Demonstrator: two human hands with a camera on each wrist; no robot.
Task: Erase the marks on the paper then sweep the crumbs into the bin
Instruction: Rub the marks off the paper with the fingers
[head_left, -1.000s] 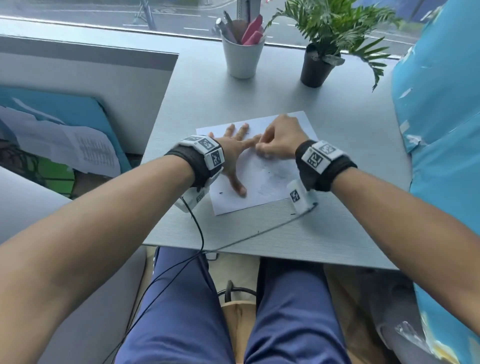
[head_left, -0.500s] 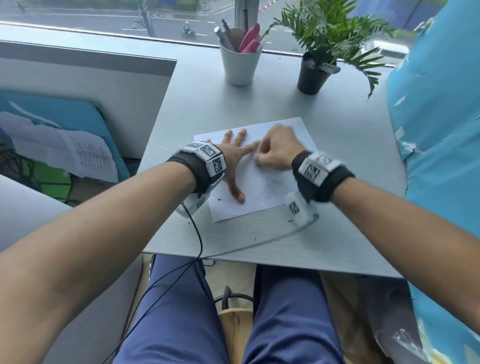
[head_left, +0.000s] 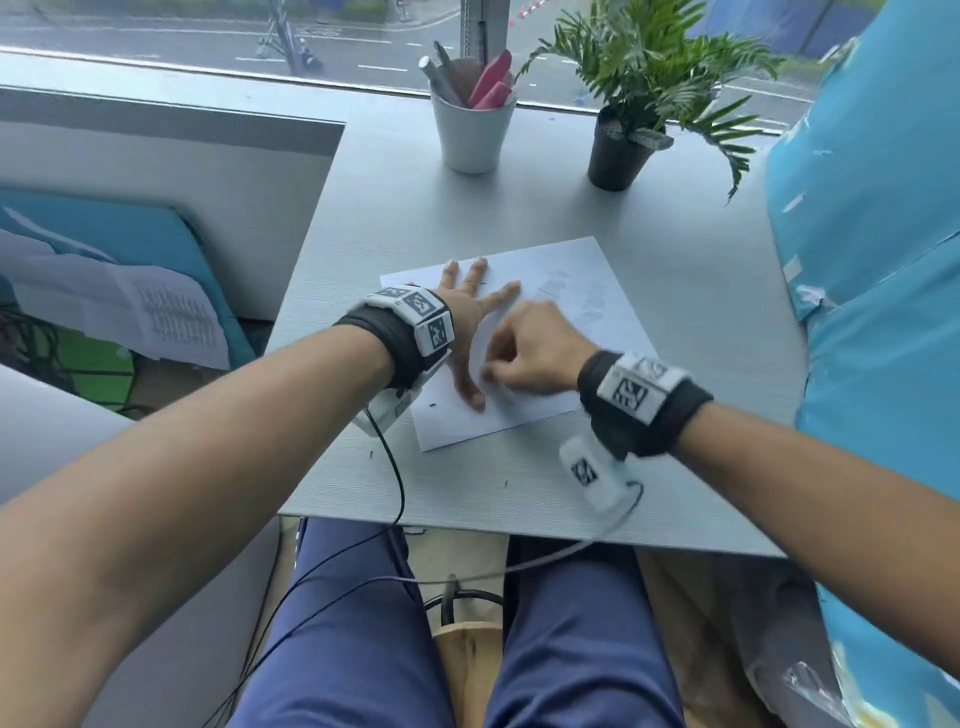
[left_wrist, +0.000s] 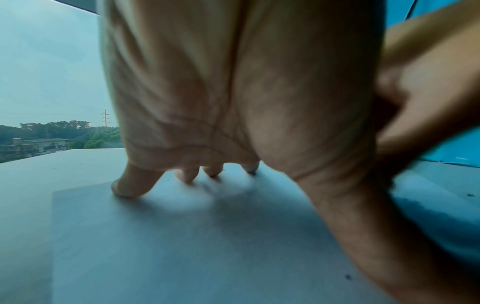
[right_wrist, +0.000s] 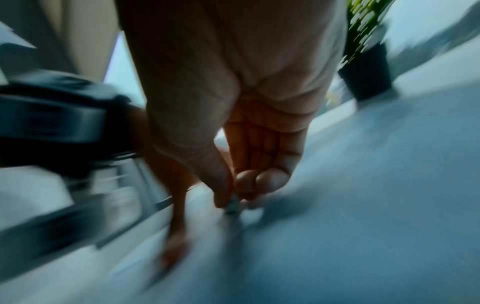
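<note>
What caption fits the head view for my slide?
Left hand pins the paper while right hand rubs an eraser across it.

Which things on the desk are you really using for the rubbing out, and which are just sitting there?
Using:
white sheet of paper
small grey eraser, pinched in right hand
left hand, pressing paper flat
dark crumbs

Just sitting:
white pen cup
green plant in black pot
</note>
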